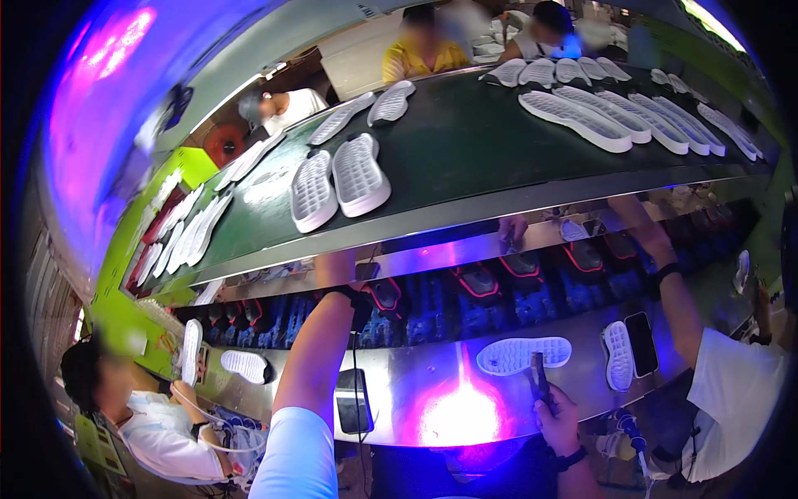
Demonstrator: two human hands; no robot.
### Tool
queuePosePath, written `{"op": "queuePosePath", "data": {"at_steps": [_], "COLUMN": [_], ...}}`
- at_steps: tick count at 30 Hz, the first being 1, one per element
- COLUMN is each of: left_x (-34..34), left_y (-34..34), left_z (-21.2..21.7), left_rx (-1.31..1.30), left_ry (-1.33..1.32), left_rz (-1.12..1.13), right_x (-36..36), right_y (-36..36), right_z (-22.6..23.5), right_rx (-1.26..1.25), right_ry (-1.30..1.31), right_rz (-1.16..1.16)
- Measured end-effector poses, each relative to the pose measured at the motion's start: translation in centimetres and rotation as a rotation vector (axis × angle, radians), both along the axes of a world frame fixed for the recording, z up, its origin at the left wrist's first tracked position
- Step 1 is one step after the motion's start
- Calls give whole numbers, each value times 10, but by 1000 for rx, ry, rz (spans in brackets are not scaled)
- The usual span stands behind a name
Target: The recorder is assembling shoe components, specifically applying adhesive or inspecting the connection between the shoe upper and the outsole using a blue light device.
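My left arm stretches forward over the lower belt, and my left hand (336, 268) reaches in at the edge of the upper belt, its fingers hidden. Close to it on the lower belt is a dark shoe upper with red trim (386, 296). My right hand (559, 418), low over the metal bench, is closed around a slim dark tool (540, 384) whose exact kind I cannot make out. The tool's tip overlaps the near edge of a white shoe sole (517, 355) lying flat on the bench; I cannot tell whether they touch.
White soles (362, 176) lie along the green upper belt (449, 158). Several red-trimmed uppers (478, 283) sit on the lower belt. Phones (354, 402) (641, 343) and another sole (618, 356) rest on the bench. Co-workers sit at left (158, 432) and right (736, 399); others are across the belt.
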State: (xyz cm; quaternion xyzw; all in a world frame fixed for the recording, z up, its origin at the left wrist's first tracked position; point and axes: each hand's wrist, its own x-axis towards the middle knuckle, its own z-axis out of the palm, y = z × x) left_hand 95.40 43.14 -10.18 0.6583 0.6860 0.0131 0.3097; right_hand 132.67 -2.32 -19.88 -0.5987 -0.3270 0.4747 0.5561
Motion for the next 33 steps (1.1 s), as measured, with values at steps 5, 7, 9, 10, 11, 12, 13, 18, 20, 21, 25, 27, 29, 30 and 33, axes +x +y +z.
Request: {"op": "queuePosePath", "data": {"at_steps": [5,7,9,10,11,12,13,18,20,21,25,27,29,30,33], "left_x": [64,68,70,79,82,98,117,235,242,232,230,219,197,201,219], "left_y": [-19,-13,9,13,16,18,14,-19,-24,-23,-50,-52,-34,-34,-30], "left_z": [-50,-50,-35,-35,-32,-34,-39,-79,-78,-73,-19,-8,-46,-48,-45], "left_rx": [135,196,261,296,331,362,394,532,562,503,259,208,334,461,603], "left_ry": [42,42,43,44,44,47,52,50,53,20,12,38,126,190,212], "left_rz": [-67,-91,-109,-116,-124,-131,-138,-180,-177,-167,-135,-165,-177,-213,-339], "right_x": [1,3,2,2,3,4,4,9,7,5,16,18,19,23,28], "right_y": [0,0,-1,-1,-1,-1,-1,-6,-5,-3,-5,-5,-3,-1,-3], "right_z": [6,-6,-8,-6,-4,-6,-8,-11,-9,-4,1,-7,-7,-7,-2], "right_rx": [55,87,121,119,116,115,144,95,96,134,124,163,179,193,116], "right_ry": [-69,-75,-78,-66,-55,-59,-81,-51,-14,-30,-70,-139,-158,-201,-131], "right_rz": [-9,-29,-44,-35,-27,-34,-25,-63,-58,-77,-75,-37,-23,-34,-56]}}
